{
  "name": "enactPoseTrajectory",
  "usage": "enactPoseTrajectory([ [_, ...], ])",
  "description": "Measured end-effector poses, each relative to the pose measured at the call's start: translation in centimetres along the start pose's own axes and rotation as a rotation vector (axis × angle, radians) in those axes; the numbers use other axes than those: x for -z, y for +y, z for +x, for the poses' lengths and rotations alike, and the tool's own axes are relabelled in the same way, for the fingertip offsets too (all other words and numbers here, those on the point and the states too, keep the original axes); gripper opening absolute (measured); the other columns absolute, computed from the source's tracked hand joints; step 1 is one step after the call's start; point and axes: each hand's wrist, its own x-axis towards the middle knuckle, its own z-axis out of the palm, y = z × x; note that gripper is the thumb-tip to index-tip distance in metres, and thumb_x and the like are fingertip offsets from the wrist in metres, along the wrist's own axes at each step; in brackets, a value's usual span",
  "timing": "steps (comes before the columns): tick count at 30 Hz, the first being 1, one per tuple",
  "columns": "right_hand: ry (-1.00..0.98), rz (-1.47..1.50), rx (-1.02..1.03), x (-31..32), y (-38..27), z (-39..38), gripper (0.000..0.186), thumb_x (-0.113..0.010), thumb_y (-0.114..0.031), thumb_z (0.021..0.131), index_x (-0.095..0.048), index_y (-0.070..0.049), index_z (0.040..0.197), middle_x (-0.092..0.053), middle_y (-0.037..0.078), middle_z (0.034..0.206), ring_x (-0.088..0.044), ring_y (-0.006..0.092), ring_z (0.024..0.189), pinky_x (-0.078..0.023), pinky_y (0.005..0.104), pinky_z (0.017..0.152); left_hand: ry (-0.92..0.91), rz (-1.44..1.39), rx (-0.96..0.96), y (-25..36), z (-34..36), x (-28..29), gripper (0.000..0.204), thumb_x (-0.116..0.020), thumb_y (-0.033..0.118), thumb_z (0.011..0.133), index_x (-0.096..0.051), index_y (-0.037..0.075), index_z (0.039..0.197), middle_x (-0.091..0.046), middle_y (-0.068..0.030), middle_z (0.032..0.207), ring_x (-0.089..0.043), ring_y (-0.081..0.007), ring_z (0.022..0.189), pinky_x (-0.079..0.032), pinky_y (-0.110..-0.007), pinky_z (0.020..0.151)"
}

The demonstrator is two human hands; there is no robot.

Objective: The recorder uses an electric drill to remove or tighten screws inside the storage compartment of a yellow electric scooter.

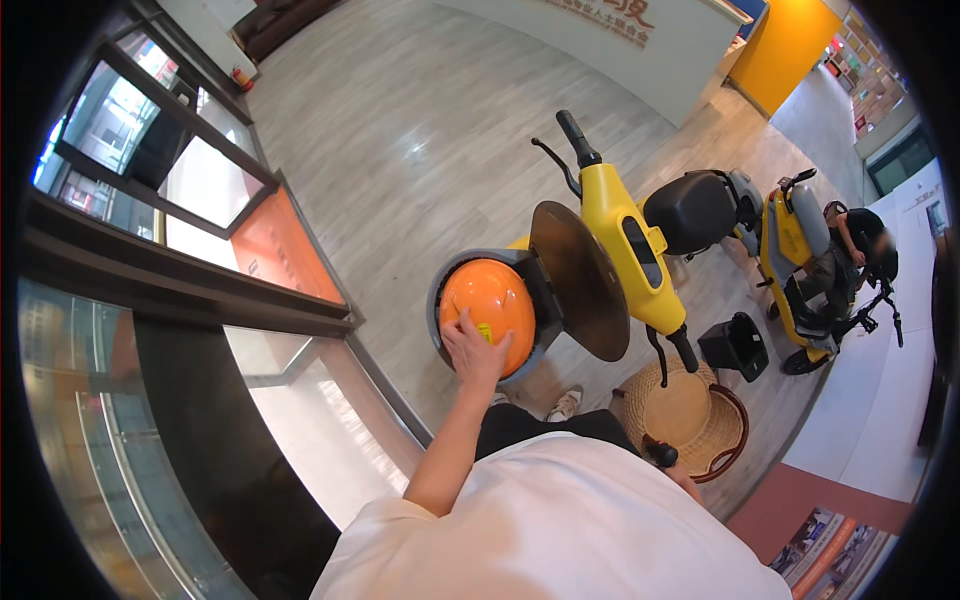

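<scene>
My left hand rests on a smooth orange helmet, its fingers spread over the near side beside a small yellow-green label. The helmet sits in a round grey holder at the front of a yellow scooter. Lower right, partly behind my white shirt, my right hand hangs by my side. It is closed around a black rounded object, whose kind I cannot make out. Between the helmet and the scooter's handlebar stands a dark tinted windscreen.
A woven round stool and a black bin stand to the right. Beyond them a person is beside a second yellow scooter. Glass doors line the left side, and a white counter stands at the back.
</scene>
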Motion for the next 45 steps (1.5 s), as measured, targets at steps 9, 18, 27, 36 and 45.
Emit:
enactPoseTrajectory([
  [9,-0.088,-0.177,0.148,2.0,-3.1,0.7,0.014,-0.068,-0.01,0.072,-0.058,-0.003,0.079,-0.052,0.005,0.056,-0.05,0.016,0.046,-0.04,0.0304,0.043,-0.05,0.203,0.142,1.2,1.6,-2.4,0.086,-0.077,0.038,0.064,-0.031,-0.001,0.125,-0.039,-0.0232,0.106,-0.041,-0.0378,0.1,-0.037,-0.041,0.089],
  [18,-0.075,-0.246,0.037,1.9,-3.5,3.4,0.015,-0.068,-0.014,0.072,-0.059,-0.002,0.075,-0.055,0.006,0.058,-0.051,0.0163,0.047,-0.041,0.0307,0.045,-0.234,0.491,0.185,0.4,2.8,-4.6,0.098,-0.067,0.059,0.065,-0.026,-0.003,0.129,-0.039,-0.0246,0.114,-0.042,-0.0376,0.108,-0.043,-0.037,0.087],
  [27,0.008,-0.127,0.139,-1.7,-2.0,3.7,0.021,-0.072,-0.018,0.071,-0.06,-0.004,0.08,-0.054,0.004,0.057,-0.05,0.0143,0.045,-0.04,0.0298,0.043,-0.491,0.444,0.095,-0.4,3.8,-2.1,0.099,-0.062,0.057,0.072,-0.018,-0.005,0.135,-0.028,-0.0312,0.128,-0.038,-0.041,0.116,-0.037,-0.038,0.096],
  [36,0.114,-0.113,0.114,-10.4,-3.8,-1.8,0.026,-0.073,-0.021,0.069,-0.059,-0.003,0.082,-0.053,0.003,0.055,-0.05,0.0133,0.044,-0.041,0.0299,0.043,-0.73,-0.099,-0.137,-5.7,6.7,2.4,0.083,-0.077,0.017,0.065,-0.027,-0.001,0.13,-0.037,-0.0262,0.117,-0.04,-0.0407,0.115,-0.04,-0.039,0.094],
  [45,0.231,-0.062,0.194,-18.1,-10.2,-11.6,0.026,-0.074,-0.022,0.069,-0.058,-0.003,0.073,-0.056,0.003,0.056,-0.052,0.0127,0.048,-0.044,0.0299,0.046,-0.744,0.072,-1.242,-5.0,13.6,1.5,0.085,-0.082,0.014,0.052,-0.041,0.01,0.127,-0.044,-0.0126,0.126,-0.038,-0.0295,0.121,-0.035,-0.039,0.098],
])
